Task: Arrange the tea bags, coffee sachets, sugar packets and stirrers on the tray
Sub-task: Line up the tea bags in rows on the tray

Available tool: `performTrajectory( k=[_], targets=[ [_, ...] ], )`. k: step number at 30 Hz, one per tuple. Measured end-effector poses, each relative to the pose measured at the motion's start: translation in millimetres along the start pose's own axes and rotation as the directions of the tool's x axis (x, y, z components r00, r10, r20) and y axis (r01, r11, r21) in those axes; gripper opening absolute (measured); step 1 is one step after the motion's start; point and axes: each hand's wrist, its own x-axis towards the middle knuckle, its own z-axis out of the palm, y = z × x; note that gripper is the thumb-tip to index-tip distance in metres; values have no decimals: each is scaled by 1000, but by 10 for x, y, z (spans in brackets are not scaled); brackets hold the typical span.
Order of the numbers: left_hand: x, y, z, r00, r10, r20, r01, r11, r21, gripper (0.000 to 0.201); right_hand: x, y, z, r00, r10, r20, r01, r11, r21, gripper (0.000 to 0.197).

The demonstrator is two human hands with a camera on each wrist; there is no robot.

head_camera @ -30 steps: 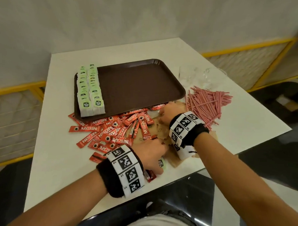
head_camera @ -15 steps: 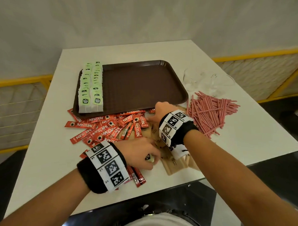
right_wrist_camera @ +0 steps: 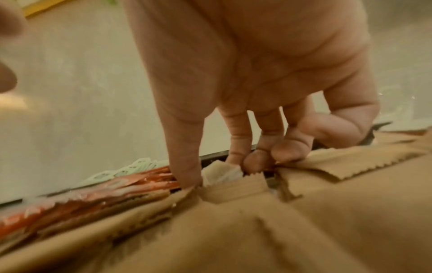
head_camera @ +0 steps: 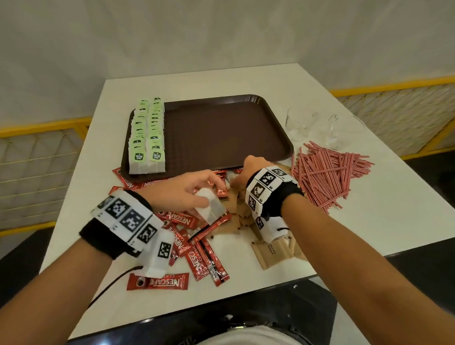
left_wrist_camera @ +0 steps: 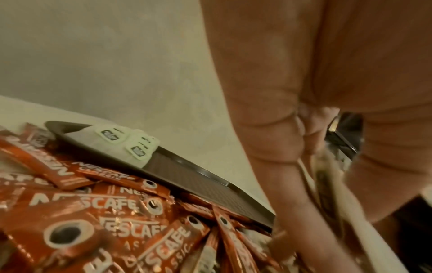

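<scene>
While left hand [head_camera: 188, 192] pinches tea bag [head_camera: 209, 208], right hand [head_camera: 249, 168] grip pinches another among sugar packets [head_camera: 270, 254].

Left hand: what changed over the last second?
The left hand lifted off the near table edge and moved toward the tray, carrying a tea bag in its fingers. The right hand stayed at the sugar packets. Tea bag rows, stirrers unchanged.

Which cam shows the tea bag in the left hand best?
Head view: the tea bag hangs clear and whole from the left hand. The left wrist view shows only a blurred edge of it between the fingers. In the right wrist view I can't identify it.
</scene>
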Motion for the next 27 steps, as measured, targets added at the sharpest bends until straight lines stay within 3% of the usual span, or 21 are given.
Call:
performTrajectory(
  k=[2, 6, 11, 15, 19, 22, 27],
  targets=[
    [-33, -15, -85, 997, -76, -14, 73, 986, -153, 40, 2, 3, 15, 1000, 7, -18, -7, 999, 37, 35],
    [-51, -60, -184, 982, -166, -85, 138, 953, -270, 40, 17, -26, 0, 1000, 15, 10, -16, 991, 131, 33],
    [-30, -71, -229, 962, -192, -195, 98, 907, -410, 37, 10, 9, -74, 999, 28, 17, -32, 955, 296, 39],
    [35, -77, -236, 940, -200, -277, 81, 918, -388, 26, -13, 88, -188, 1000, -12, 0, 11, 906, 423, 34],
    [127, -66, -227, 935, -203, -292, 95, 933, -347, 16, -29, 84, -271, 991, -102, -82, 129, 849, 512, 18],
    [190, -71, -229, 922, -229, -313, 107, 926, -362, 14, -68, 2, -295, 965, -198, -171, 262, 761, 594, 25],
    [191, -95, -315, 896, -257, -362, 50, 869, -492, 19, -170, -186, -255, 859, -418, -296, 512, 699, 500, 19]
  ],
)
